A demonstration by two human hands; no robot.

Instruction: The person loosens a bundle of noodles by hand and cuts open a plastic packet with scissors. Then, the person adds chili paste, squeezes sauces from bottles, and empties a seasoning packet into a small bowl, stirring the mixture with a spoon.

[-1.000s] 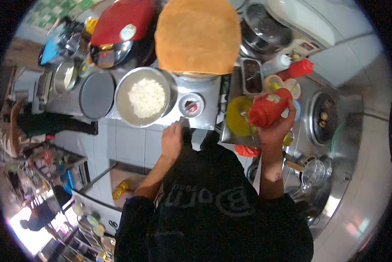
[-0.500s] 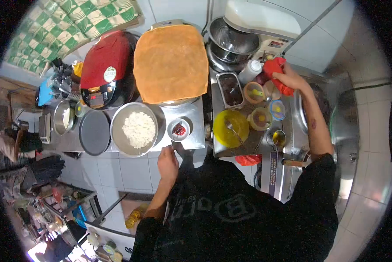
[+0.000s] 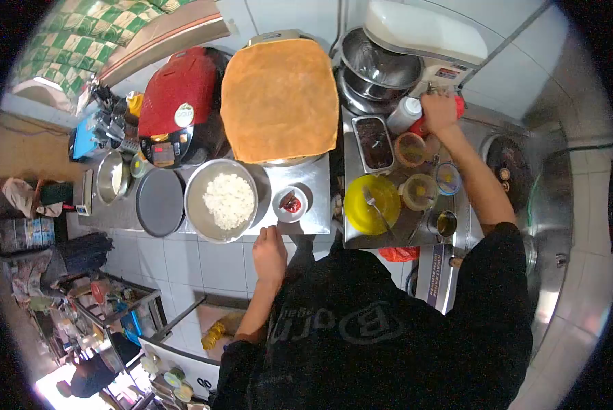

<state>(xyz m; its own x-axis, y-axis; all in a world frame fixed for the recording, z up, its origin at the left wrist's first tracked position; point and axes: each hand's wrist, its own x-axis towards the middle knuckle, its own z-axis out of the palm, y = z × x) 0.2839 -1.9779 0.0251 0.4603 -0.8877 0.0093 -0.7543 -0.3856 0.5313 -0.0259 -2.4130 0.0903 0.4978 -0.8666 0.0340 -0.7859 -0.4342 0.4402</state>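
White tiles cover the wall at the top of the frame, and below them a metal table carries many kitchen things. At the upper right, the right hand is closed around a red bottle, just beside a white squeeze bottle. In the centre, the left hand is at the front edge of the table, near a small white bowl with red sauce. Its fingers are close together; whether this grip pinches something, I cannot tell. To the left of this bowl is a larger metal bowl with white crumbly food. Right of centre, a fork leans inside a yellow bowl.
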